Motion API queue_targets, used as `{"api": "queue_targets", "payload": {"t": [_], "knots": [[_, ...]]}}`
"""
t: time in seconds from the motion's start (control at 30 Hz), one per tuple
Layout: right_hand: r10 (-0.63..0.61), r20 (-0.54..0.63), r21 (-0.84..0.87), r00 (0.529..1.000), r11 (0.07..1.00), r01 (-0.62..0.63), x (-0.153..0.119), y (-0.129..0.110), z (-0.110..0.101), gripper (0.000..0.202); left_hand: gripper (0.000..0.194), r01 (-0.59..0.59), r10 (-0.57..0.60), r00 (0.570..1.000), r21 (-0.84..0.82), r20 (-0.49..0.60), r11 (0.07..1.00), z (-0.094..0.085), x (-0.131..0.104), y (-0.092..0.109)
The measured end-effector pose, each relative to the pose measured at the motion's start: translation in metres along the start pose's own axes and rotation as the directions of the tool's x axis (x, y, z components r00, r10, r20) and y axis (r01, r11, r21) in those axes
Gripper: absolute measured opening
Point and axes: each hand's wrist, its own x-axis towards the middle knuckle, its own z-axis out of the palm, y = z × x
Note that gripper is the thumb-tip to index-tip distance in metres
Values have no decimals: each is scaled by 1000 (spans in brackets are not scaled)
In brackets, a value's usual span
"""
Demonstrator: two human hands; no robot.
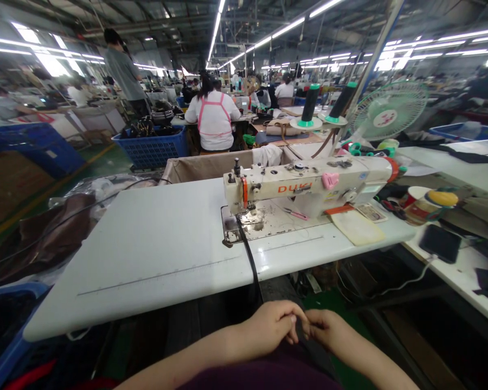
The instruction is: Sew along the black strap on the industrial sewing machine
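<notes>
Below the table's front edge, over my lap, my left hand [275,327] is closed with its fingers curled. Touching it, my right hand [326,328] is pinched closed against the left fingertips. Whatever is between the fingers, if anything, is too small or hidden to make out. A black strap [249,254] runs from under the presser foot of the sewing machine [305,187] across the white table [154,233] and drops over the edge just above my left hand. Its lower end is lost against dark cloth.
Pink-handled snips [296,213] and a yellowish pad [358,226] lie by the machine. To the right are a phone [440,244] with a cable and a yellow-topped container [431,207]. Thread cones [309,105] and a fan [388,114] stand behind. Blue baskets [154,146] and co-workers are beyond.
</notes>
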Motion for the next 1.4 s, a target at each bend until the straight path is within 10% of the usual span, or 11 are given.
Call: {"api": "queue_targets", "payload": {"t": [0.2,0.37,0.6,0.87,1.07,1.4], "knots": [[35,-68,470,997,883,1,23,-40,4,61,20,-121,153,985,320,-76,940,-10,-3,-5],[-31,-26,745,999,666,40,44,-73,16,54,19,-207,181,978,462,102,862,-14,-6,-7],[-40,-72,728,997,681,80,49,-71,20,12,18,-264,223,963,349,154,899,-22,-14,0],[-252,-94,526,963,809,263,6,-65,-2,10,24,-107,108,993,33,-53,994,-27,-16,11],[-521,100,272,848,834,481,-26,-77,-23,36,56,-147,9,983,-756,-184,638,-42,-14,35],[-781,68,483,621,570,665,-24,-80,-6,62,30,-240,35,960,-751,-278,616,-31,-13,29]]}}
